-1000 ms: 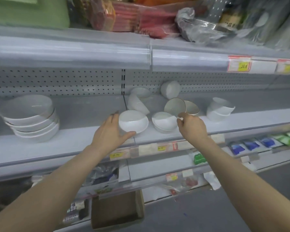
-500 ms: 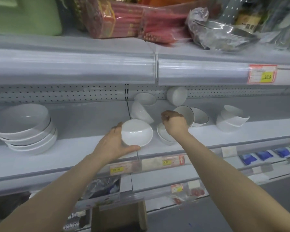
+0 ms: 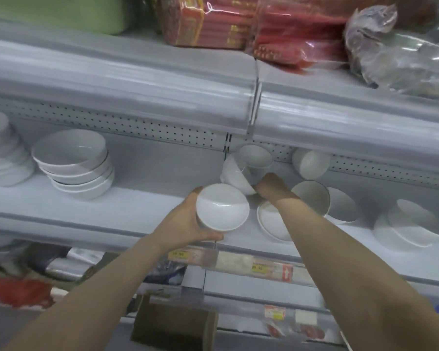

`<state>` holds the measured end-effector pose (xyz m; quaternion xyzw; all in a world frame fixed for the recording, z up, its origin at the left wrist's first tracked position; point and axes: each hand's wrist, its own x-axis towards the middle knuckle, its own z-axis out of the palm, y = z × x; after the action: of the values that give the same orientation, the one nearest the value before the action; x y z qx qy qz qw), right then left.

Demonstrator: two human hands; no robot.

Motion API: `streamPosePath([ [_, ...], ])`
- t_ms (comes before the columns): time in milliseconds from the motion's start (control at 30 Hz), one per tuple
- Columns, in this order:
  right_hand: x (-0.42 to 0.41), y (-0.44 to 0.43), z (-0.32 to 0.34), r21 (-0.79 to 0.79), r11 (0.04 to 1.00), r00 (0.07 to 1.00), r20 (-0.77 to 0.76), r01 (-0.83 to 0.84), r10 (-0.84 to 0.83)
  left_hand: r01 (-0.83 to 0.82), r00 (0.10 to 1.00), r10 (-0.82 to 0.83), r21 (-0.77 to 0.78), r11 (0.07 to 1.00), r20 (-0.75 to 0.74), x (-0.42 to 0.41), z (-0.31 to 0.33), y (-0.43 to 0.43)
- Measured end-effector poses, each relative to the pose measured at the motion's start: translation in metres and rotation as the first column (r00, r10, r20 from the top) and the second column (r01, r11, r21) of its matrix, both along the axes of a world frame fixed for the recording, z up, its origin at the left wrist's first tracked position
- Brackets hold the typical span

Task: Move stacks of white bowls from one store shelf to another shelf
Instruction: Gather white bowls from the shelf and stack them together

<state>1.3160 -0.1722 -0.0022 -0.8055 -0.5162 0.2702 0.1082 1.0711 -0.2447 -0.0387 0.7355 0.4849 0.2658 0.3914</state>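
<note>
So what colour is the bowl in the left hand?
Plain white bowl, clearest in the head view.

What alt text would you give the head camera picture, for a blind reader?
A person's left hand holds a white bowl at the front of a shelf, while the right hand reaches for a tipped bowl behind it. More bowls lie scattered to the right; a stack of larger ones stands left.

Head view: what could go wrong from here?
1. The right hand reaches for the leaning bowl among other tilted bowls; a nudge could topple them.
2. Its forearm crosses above the front bowl by the shelf lip; a brush might knock it off.
3. The left hand holds a small bowl one-handed; it might slip.
</note>
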Motion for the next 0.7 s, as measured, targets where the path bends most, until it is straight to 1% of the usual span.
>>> streamPosePath([
  [67, -0.002, 0.005, 0.003, 0.027, 0.999, 0.997, -0.075, 0.035, -0.033, -0.035, 0.999, 0.035, 0.004, 0.999, 0.009, 0.003, -0.004, -0.003],
  [133, -0.002, 0.009, 0.010, 0.050, 0.998, 0.994, -0.104, 0.042, -0.036, -0.063, 0.998, 0.063, 0.006, 0.998, 0.010, 0.004, -0.006, -0.007],
  [333, 0.014, 0.010, 0.036, 0.155, 0.988, 1.000, 0.008, 0.025, -0.027, -0.127, 0.991, 0.127, -0.005, 0.992, 0.032, 0.012, -0.005, -0.013],
  [400, 0.016, 0.009, 0.044, 0.193, 0.981, 0.999, -0.012, -0.033, 0.036, -0.152, 0.988, 0.152, 0.005, 0.988, 0.037, 0.013, -0.005, -0.014],
  [500, 0.013, 0.001, 0.053, 0.339, 0.934, 0.989, -0.052, -0.110, 0.135, -0.185, 0.982, 0.184, 0.016, 0.983, 0.037, 0.013, -0.006, -0.016],
  [567, 0.007, -0.007, 0.058, 0.398, 0.905, 0.973, -0.100, -0.152, 0.207, -0.209, 0.977, 0.208, 0.029, 0.977, 0.041, 0.012, -0.006, -0.018],
  [600, 0.004, -0.011, 0.061, 0.404, 0.892, 0.961, -0.093, -0.201, 0.259, -0.221, 0.974, 0.219, 0.033, 0.975, 0.050, 0.012, -0.006, -0.019],
  [700, -0.005, -0.023, 0.064, 0.367, 0.850, 0.918, 0.027, -0.377, 0.395, -0.251, 0.966, 0.249, 0.026, 0.968, 0.076, 0.012, -0.006, -0.021],
])
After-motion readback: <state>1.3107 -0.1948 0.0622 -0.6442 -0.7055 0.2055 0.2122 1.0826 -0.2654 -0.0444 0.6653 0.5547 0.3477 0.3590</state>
